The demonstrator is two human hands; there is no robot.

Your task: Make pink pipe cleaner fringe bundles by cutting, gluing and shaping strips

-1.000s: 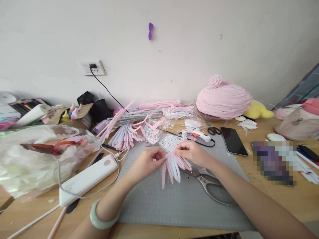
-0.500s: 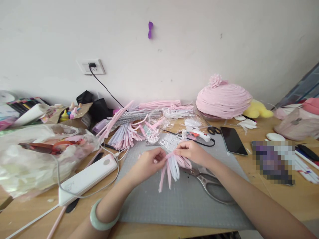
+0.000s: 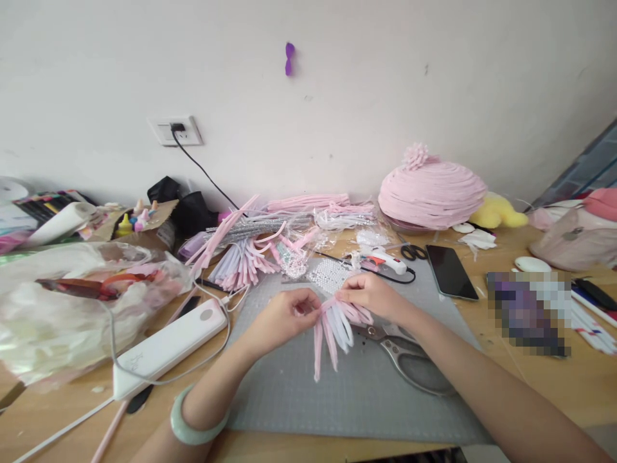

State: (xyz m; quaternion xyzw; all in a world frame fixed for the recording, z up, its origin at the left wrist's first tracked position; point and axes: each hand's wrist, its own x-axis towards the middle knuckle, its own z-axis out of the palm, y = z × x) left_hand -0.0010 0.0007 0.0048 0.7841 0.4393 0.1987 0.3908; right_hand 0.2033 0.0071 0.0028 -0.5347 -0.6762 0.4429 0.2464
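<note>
My left hand (image 3: 284,316) and my right hand (image 3: 370,294) meet over a grey cutting mat (image 3: 357,392). Both pinch the top of a small bundle of pink and white pipe cleaners (image 3: 334,329), whose loose ends fan downward toward me. My left wrist wears a pale green bangle (image 3: 193,426). Large metal scissors (image 3: 407,360) lie on the mat just under my right forearm.
More pink pipe cleaners (image 3: 245,254) and a glue gun (image 3: 385,260) lie behind the mat. A white power bank (image 3: 168,347) and plastic bag (image 3: 72,302) sit left. A phone (image 3: 450,271), pink coiled dome (image 3: 431,193) and small black scissors (image 3: 413,252) are right.
The bundle's hanging ends have swung slightly, left then back, while both hands kept pinching its top in about the same place.
</note>
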